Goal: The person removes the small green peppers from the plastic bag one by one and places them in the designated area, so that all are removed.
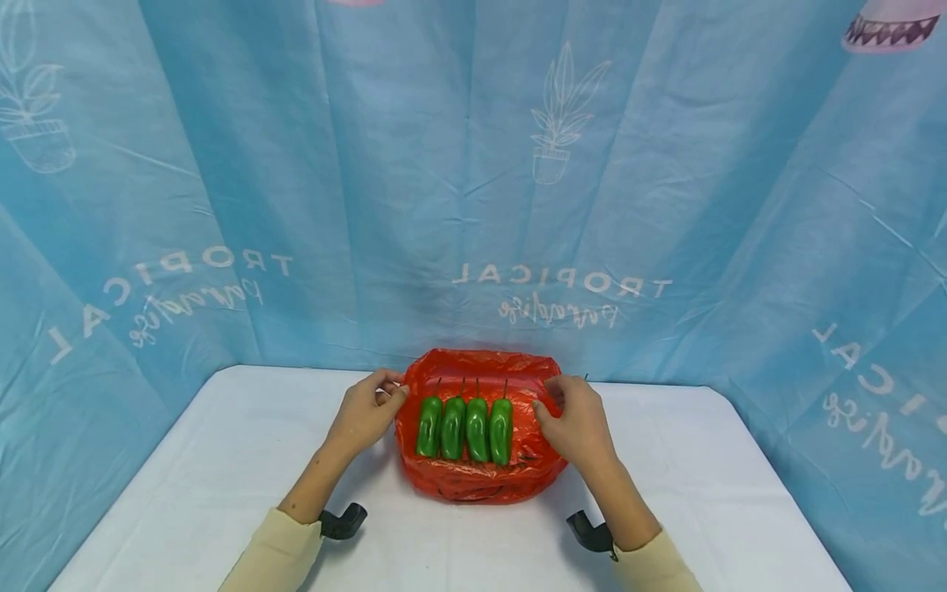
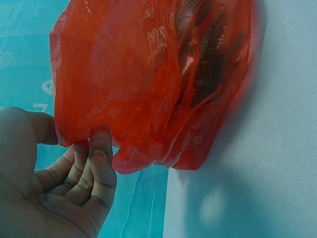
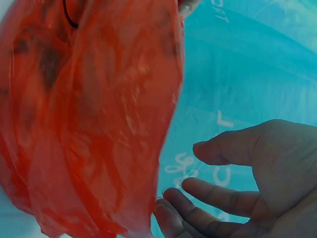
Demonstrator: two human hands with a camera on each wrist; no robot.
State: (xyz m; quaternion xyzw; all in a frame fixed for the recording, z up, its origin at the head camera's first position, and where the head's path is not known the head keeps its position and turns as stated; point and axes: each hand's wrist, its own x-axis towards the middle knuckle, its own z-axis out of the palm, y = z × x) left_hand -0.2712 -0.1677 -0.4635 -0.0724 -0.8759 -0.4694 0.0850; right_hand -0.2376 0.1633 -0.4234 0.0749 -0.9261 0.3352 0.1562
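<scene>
A red plastic bag (image 1: 484,485) lies with its mouth spread wide in the head view. Several green chili peppers (image 1: 477,429) sit side by side in it, stems pointing away from me. At the left side, my left hand (image 1: 372,409) holds the bag's rim; in the left wrist view its thumb and fingers pinch the red film. Over the right side is my right hand (image 1: 580,419), thumb and fingers apart. In the right wrist view nothing is between that thumb and the fingers (image 3: 200,191), whose tips are right at the bag's edge.
A white-covered table (image 1: 200,485) carries the bag near its far edge. Behind and around it hangs a blue printed curtain (image 1: 414,205). Black curved pieces, one on the left wrist (image 1: 343,521) and one on the right (image 1: 589,531), stick out inward over the table.
</scene>
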